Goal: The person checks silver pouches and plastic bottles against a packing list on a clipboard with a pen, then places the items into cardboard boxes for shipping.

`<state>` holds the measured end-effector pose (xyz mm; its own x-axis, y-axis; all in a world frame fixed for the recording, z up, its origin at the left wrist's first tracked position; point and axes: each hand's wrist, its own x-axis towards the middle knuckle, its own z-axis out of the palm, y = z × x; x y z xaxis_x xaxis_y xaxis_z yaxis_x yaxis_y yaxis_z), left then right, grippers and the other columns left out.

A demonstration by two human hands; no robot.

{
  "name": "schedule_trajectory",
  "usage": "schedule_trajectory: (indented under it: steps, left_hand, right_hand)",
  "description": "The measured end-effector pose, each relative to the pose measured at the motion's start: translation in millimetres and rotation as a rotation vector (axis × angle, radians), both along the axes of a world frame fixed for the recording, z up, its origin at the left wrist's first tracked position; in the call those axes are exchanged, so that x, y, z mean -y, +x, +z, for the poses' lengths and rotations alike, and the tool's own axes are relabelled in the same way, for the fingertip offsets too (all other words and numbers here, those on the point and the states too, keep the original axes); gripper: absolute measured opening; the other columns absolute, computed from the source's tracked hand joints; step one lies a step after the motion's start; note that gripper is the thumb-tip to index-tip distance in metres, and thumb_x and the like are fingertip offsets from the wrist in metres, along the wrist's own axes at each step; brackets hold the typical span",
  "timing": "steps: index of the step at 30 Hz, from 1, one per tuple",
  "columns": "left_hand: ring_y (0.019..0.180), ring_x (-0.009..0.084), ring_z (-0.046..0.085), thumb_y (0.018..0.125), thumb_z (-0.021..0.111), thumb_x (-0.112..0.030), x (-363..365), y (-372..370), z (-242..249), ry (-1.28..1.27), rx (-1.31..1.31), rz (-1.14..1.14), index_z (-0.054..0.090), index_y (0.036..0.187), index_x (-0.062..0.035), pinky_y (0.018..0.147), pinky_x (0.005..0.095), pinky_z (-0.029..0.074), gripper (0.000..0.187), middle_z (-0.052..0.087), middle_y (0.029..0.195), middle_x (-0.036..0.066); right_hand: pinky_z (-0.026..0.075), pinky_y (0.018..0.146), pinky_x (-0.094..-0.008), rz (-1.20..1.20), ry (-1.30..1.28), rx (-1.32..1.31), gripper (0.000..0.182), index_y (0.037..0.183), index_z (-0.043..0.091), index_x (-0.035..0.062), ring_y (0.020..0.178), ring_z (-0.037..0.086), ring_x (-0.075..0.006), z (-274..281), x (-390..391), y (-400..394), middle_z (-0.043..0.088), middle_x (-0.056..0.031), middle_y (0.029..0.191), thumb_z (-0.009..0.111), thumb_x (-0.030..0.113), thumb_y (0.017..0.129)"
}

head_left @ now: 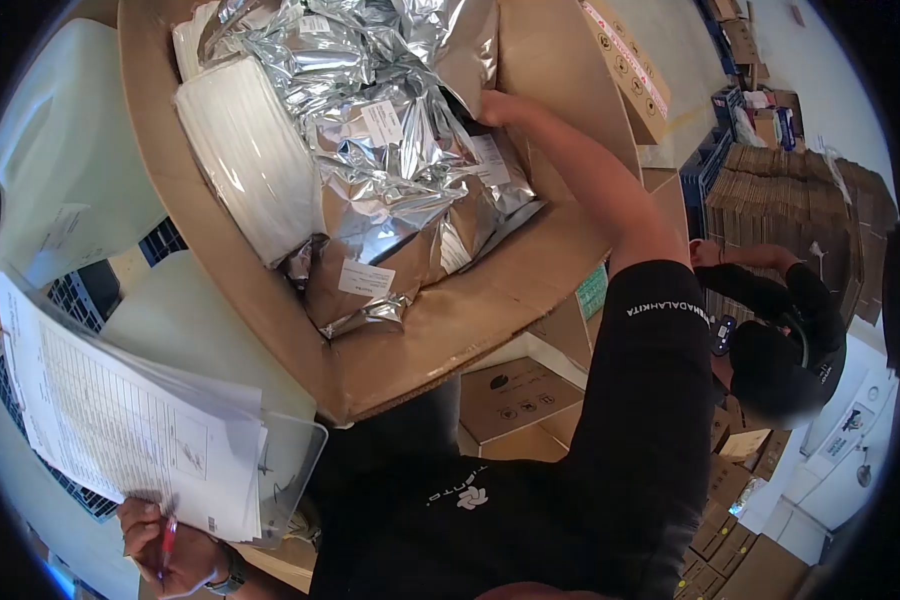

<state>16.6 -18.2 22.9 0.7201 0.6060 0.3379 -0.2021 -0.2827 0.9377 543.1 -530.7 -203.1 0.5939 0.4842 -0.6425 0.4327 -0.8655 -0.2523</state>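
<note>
At lower left my left hand (165, 550) is closed, with a red pen (168, 538) between its fingers and the near edge of a clipboard (305, 480) in its grip. Printed sheets (160, 420) with a table lie on that clipboard. My right hand (498, 108) reaches into a large cardboard box (460, 345) and closes on the edge of a silver foil pouch (465, 50); its fingertips are partly hidden. More crumpled foil pouches with white labels (380, 122) fill the box. A clear-wrapped white stack (250, 155) stands along its left wall.
Big translucent jerrycans (70, 150) stand left of the box. Small printed cartons (520, 398) sit below it. At right another person (785, 350) in black bends near stacked flat cardboard (780, 210). A taped carton (625, 65) lies beyond the box.
</note>
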Motion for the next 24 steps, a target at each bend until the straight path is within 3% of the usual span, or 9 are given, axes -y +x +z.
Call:
schedule_trajectory:
  steps: [2,5,6,11,13,17,18,22,24]
  left_hand:
    - [0.096,0.0312,0.054,0.094,0.030,-0.044,-6,-5,-2,-0.028,-0.005,-0.023,0.064,0.091,0.0024,0.099,0.0490,0.036,0.057,0.062,0.086,0.019]
    - [0.075,0.0258,0.069,0.103,0.053,-0.031,-9,-2,-9,0.442,0.049,-0.084,0.066,0.095,0.0008,0.066,0.0337,0.059,0.035,0.073,0.094,0.016]
    - [0.071,0.0229,0.068,0.104,0.052,-0.035,17,26,5,0.355,0.037,0.063,0.066,0.093,0.0004,0.059,0.0327,0.058,0.039,0.071,0.085,0.014]
    - [0.067,0.0184,0.065,0.106,0.047,-0.040,-3,7,5,0.437,-0.019,0.054,0.066,0.096,0.0018,0.056,0.0342,0.055,0.047,0.066,0.074,0.009]
    - [0.072,0.0268,0.065,0.105,0.041,-0.053,-14,-3,9,0.285,-0.093,-0.076,0.065,0.110,-0.0042,0.061,0.0434,0.056,0.055,0.067,0.086,0.015]
    - [0.072,0.0298,0.070,0.107,0.037,-0.034,2,5,5,0.381,-0.048,0.179,0.064,0.093,0.0051,0.066,0.0419,0.062,0.049,0.070,0.079,0.020]
    - [0.072,0.0283,0.070,0.105,0.043,-0.027,10,17,10,0.238,-0.005,0.180,0.065,0.089,0.0045,0.062,0.0393,0.059,0.042,0.069,0.077,0.019]
    - [0.070,0.0289,0.068,0.104,0.038,-0.038,6,11,5,0.266,0.032,0.178,0.066,0.089,0.0052,0.064,0.0385,0.056,0.053,0.068,0.075,0.018]
    - [0.074,0.0311,0.067,0.102,0.039,-0.050,-3,6,6,0.087,-0.001,0.133,0.068,0.092,0.0058,0.069,0.0417,0.054,0.064,0.068,0.077,0.020]
  right_hand:
    - [0.050,0.094,-0.0466,0.074,0.065,-0.044,0.042,0.121,0.066,0.0023,0.111,0.064,-0.0402,-67,15,37,0.068,-0.0248,0.116,0.060,0.029,0.090]
    - [0.050,0.085,-0.0483,0.182,0.149,0.441,0.033,0.108,0.068,0.0047,0.098,0.064,-0.0391,-57,-23,25,0.067,-0.0216,0.102,0.062,0.028,0.085]
    - [0.050,0.082,-0.0488,0.228,0.186,0.588,0.030,0.103,0.068,0.0055,0.093,0.064,-0.0387,-53,-32,22,0.067,-0.0206,0.098,0.063,0.027,0.083]
    - [0.050,0.068,-0.0516,0.520,0.391,0.936,0.018,0.081,0.071,0.0094,0.070,0.063,-0.0369,-32,-43,12,0.065,-0.0153,0.075,0.066,0.025,0.074]
    - [0.050,0.063,-0.0527,0.631,0.447,0.885,0.014,0.072,0.072,0.0110,0.061,0.063,-0.0362,-22,-37,11,0.065,-0.0132,0.066,0.068,0.024,0.070]
    - [0.051,0.063,-0.0528,0.521,0.322,0.765,0.014,0.073,0.073,0.0115,0.062,0.064,-0.0354,-22,-22,4,0.066,-0.0126,0.067,0.067,0.024,0.071]
    - [0.051,0.063,-0.0529,0.477,0.292,0.748,0.014,0.073,0.073,0.0117,0.062,0.065,-0.0352,-24,-21,2,0.066,-0.0125,0.067,0.067,0.024,0.071]
    - [0.051,0.063,-0.0530,0.253,0.154,0.731,0.015,0.075,0.074,0.0122,0.063,0.066,-0.0344,-33,-30,10,0.067,-0.0119,0.068,0.066,0.024,0.072]
    - [0.052,0.064,-0.0531,0.122,0.084,0.775,0.015,0.075,0.074,0.0124,0.064,0.066,-0.0339,-39,-45,20,0.067,-0.0116,0.068,0.066,0.024,0.072]
